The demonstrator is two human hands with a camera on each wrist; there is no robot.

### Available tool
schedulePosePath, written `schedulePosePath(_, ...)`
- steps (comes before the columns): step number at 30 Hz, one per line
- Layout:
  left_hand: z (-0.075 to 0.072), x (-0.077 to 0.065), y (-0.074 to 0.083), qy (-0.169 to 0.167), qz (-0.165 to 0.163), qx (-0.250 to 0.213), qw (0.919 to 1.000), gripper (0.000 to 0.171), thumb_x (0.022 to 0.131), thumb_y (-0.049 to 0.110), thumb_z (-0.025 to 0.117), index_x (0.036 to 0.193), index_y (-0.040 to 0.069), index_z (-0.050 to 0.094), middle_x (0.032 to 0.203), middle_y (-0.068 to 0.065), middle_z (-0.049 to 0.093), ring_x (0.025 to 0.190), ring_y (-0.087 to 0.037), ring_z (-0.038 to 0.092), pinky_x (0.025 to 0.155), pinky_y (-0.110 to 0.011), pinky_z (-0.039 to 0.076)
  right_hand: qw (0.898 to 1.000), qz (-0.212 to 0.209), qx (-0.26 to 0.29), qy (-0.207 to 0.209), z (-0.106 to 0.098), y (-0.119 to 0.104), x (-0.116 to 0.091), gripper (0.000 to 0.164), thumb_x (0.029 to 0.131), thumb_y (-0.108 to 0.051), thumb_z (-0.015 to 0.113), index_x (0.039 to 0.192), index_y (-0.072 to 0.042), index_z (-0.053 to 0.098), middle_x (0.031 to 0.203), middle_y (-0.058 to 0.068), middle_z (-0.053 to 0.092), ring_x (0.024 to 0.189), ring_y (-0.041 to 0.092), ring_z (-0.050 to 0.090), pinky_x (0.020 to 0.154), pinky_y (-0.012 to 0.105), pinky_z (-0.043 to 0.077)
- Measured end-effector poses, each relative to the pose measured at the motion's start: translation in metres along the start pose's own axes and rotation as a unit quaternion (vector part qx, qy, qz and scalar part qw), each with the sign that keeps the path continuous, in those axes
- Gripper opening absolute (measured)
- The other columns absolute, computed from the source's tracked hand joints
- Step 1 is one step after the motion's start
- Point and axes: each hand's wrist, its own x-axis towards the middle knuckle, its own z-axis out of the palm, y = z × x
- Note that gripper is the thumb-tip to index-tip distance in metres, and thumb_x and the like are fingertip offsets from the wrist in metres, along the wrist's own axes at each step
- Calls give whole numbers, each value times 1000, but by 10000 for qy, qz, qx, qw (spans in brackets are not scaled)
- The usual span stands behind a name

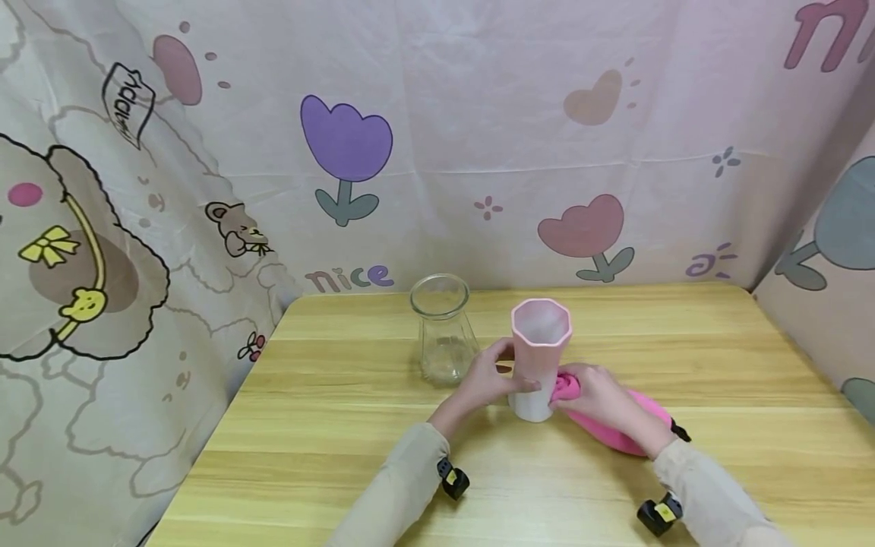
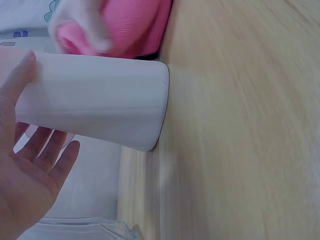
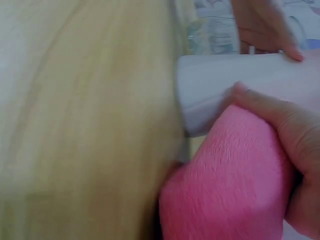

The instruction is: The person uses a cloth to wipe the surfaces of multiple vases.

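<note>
A tall faceted vase, pink at the rim and fading to white at the base, stands on the table. My left hand holds it from the left, thumb on the near face and fingers on the far side. Bunched in my right hand is a pink cloth, which lies against the vase's right side. In the right wrist view, the thumb presses along the cloth's top edge by the white wall. The rest of the cloth spreads on the table under the right wrist, partly hidden.
A clear glass vase with a flared rim stands just left of my left hand. A small black piece shows at the cloth's right end. The wooden table meets a printed fabric backdrop behind and at the sides.
</note>
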Motion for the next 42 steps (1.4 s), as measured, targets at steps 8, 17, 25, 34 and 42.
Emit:
schedulePosePath(8,1,2,-1,-15,-27,16,10000,64,62,25,84,118,24,55,108,11,59,96,-8,56,84,-28,47,9995,204,253,-64,-16,0,0,41,70,-29,77,102,-5,65,90,1,68,82,15,63,74,33,53)
schedulePosePath(17,-1,2,-3,21,-3,13,10000,62,62,24,84,118,22,55,106,12,59,95,-8,56,84,-30,48,9793,513,935,1723,-66,-35,-2,49,73,-24,76,117,-11,60,108,3,65,93,-9,53,80,15,48)
schedulePosePath(25,-1,1,-1,-21,38,80,10000,61,63,25,83,118,22,55,107,11,59,95,-7,56,82,-26,48,9609,-181,1089,2539,-48,-42,4,47,65,-7,80,109,-5,64,104,7,64,91,-8,53,76,7,44)
schedulePosePath(34,-2,0,-3,-12,57,71,10000,60,64,23,83,118,22,55,107,11,58,95,-8,55,83,-28,48,9886,-35,786,1285,-19,-17,0,46,72,-19,77,112,-4,60,104,12,65,90,15,61,72,23,52)
schedulePosePath(42,-1,0,-1,-23,122,54,9999,60,65,23,82,118,20,55,109,6,59,96,-10,56,83,-29,49,9878,-155,761,1350,-28,-17,0,45,71,-19,77,111,-5,61,103,10,65,90,21,61,73,24,53)
